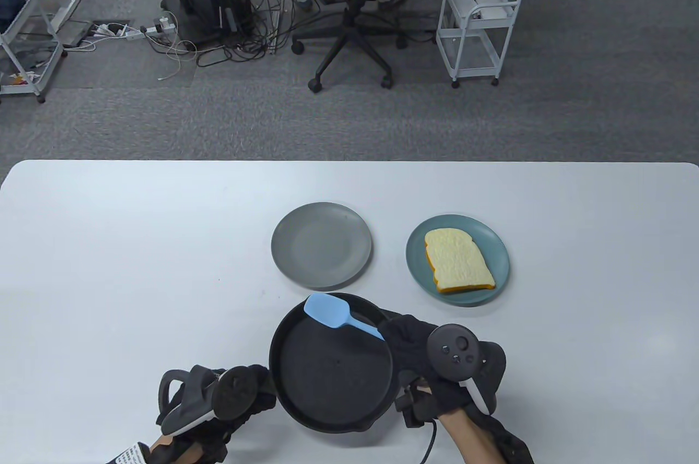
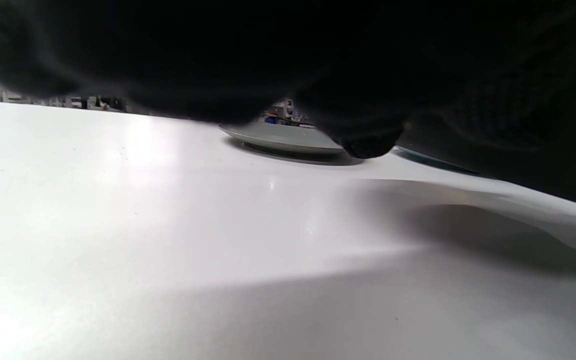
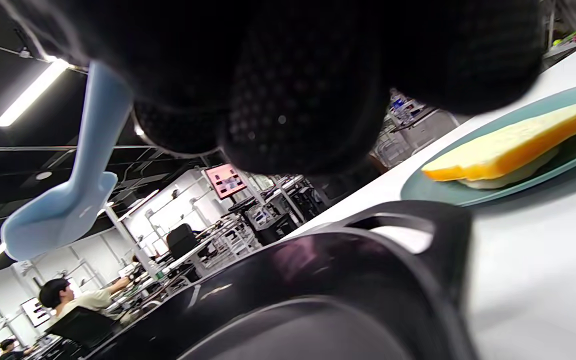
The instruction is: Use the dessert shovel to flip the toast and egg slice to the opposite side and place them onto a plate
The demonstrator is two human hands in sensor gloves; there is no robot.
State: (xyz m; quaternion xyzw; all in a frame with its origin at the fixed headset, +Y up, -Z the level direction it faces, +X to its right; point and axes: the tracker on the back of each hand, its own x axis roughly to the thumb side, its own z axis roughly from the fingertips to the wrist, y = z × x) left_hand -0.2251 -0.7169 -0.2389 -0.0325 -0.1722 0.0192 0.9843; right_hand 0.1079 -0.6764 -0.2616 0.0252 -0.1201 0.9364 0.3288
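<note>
a: toast (image 1: 458, 261)? where, how does it look?
b: pale cream slice, orange-yellow crust edge, lying flat on the teal plate (image 1: 494, 245), right of frame centre in the table view. in the right wrist view something pale shows under it, could be the egg slice, can't tell.

a: shovel?
b: light blue dessert shovel (image 1: 334, 313), rounded blade, thin handle. right hand (image 1: 437, 363) has its fingers clenched round the handle end. blade points up-left, over the far rim of the black pan (image 1: 327, 371). touching the rim or just above it, can't tell.

a: pan?
b: round, black, nothing visible in it, bottom centre of frame on the white surface (image 1: 136, 245). the right wrist view shows a loop handle on its side toward the teal plate.

a: left hand?
b: left hand (image 1: 210, 398) at lower left, right at the pan's left edge. fingers hidden behind the tracker and pan, so gripping or released, can't tell. left wrist view is mostly dark glove.

a: anything else?
b: grey plate (image 1: 321, 245), bare, just above the pan, left of the teal plate, the two apart. office chair (image 1: 349, 5), white cart (image 1: 483, 22) and cables on the carpet at the top of frame.
</note>
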